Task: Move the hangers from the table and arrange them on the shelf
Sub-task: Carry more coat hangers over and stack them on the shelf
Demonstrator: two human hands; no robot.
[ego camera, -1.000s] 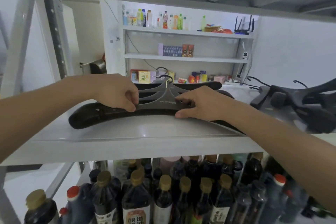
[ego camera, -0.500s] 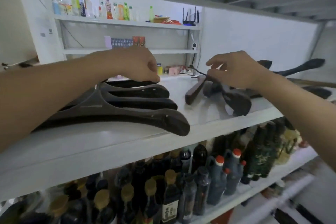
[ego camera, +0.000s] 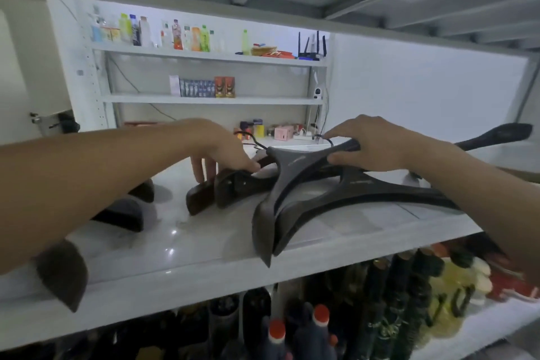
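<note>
A jumble of dark hangers lies on the white shelf [ego camera: 204, 245] in front of me. A wide grey hanger [ego camera: 295, 184] lies on top, one end jutting over the shelf's front edge. My right hand [ego camera: 374, 145] grips its upper arm beside the wire hook, thumb underneath. Left of it lie dark brown hangers [ego camera: 233, 187]; my left hand [ego camera: 222, 149] rests on them with fingers spread and straight. Ends of the other hanger stack [ego camera: 122, 213] show under my left forearm.
Another hanger end [ego camera: 502, 133] sticks out at the far right of the shelf. Several dark sauce bottles [ego camera: 318, 330] crowd the shelf below. A white wall unit [ego camera: 210, 99] with drinks, boxes and a router stands behind.
The view has swung right. My left hand left the stacked hangers and moved onto the right-hand pile. My right hand has dropped and closed round the grey hanger.
</note>
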